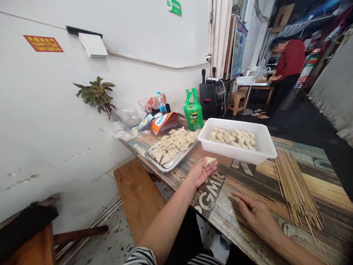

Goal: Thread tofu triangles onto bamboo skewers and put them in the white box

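My left hand [200, 171] is palm up over the wooden table [325, 195], fingers curled round a pale triangular tofu piece [209, 161] threaded on a thin bamboo skewer [219, 176]. The skewer slants toward my right hand [255, 213], which rests on the table with fingers together near its lower end. Just beyond my left hand sits a metal tray [165, 165] heaped with several triangular pieces [176, 142]. A white plastic tub [266, 145] in front holds skewered triangles [233, 137].
A loose bundle of bamboo skewers [293, 184] lies at the right. Green bag [193, 110], water bottle [161, 103] and packets crowd the table's far end by the wall. A wooden bench [138, 195] runs along the left. A person in red [286, 73] stands at a far table.
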The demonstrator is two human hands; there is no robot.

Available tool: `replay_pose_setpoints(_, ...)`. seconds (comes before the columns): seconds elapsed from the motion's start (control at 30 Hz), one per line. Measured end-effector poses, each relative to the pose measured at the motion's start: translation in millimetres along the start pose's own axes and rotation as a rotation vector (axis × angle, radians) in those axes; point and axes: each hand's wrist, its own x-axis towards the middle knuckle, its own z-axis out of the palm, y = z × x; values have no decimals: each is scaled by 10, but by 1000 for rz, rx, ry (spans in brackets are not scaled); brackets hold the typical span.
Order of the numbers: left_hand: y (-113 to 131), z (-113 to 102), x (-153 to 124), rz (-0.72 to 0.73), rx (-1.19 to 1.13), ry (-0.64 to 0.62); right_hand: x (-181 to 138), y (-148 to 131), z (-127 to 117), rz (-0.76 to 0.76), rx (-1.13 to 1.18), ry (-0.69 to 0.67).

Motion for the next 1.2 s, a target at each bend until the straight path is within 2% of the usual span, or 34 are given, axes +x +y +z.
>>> replay_pose_setpoints(0.8, -89, 58, -63, 35, 112, -50, 29, -32, 26, -3, 3, 36)
replay_pose_setpoints(1.07, -43, 80, -15, 42, 76, 61, 30, -8, 47, -25, 6, 42)
replay_pose_setpoints(1.2, -47, 96, -3, 47, 69, 77, 26, -16, 53, -30, 4, 49)
